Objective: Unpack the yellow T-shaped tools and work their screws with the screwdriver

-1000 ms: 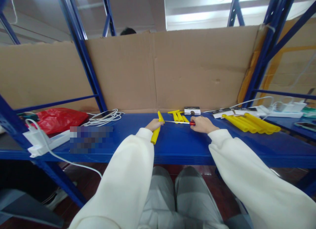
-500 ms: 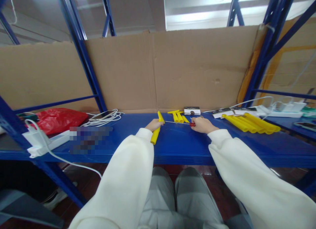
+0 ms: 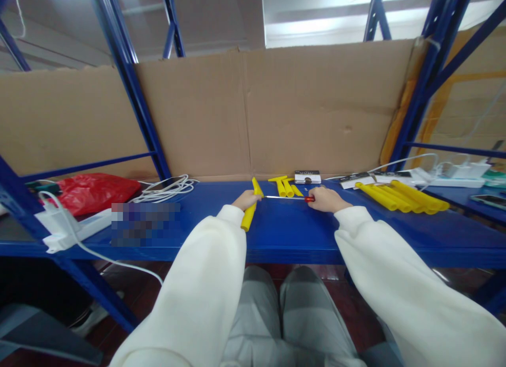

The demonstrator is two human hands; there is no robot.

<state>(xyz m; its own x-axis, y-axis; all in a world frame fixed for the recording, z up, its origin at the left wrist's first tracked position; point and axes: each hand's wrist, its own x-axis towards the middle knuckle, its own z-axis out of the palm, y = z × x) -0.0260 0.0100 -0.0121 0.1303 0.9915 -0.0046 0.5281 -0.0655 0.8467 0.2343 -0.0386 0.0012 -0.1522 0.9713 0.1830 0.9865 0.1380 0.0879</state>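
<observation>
My left hand (image 3: pixel 245 199) is closed round a yellow T-shaped piece (image 3: pixel 249 218), held tilted over the blue shelf (image 3: pixel 292 230). In my right hand (image 3: pixel 327 200) is the red handle of a screwdriver (image 3: pixel 290 198). Its metal shaft points left, and the tip meets the yellow piece beside my left fingers. Behind the shaft lie several more yellow parts (image 3: pixel 281 186), with a small black and white box (image 3: pixel 307 177) to their right.
Several yellow tubes (image 3: pixel 403 197) lie at the right near white power strips. On the left are a red plastic bag (image 3: pixel 97 192), coiled white cables (image 3: pixel 174 189) and a white plug adapter (image 3: pixel 59 224). A cardboard sheet (image 3: pixel 197 119) stands behind the shelf.
My right hand has shifted very slightly to the right with the screwdriver. My left hand and the yellow piece are nearly unmoved.
</observation>
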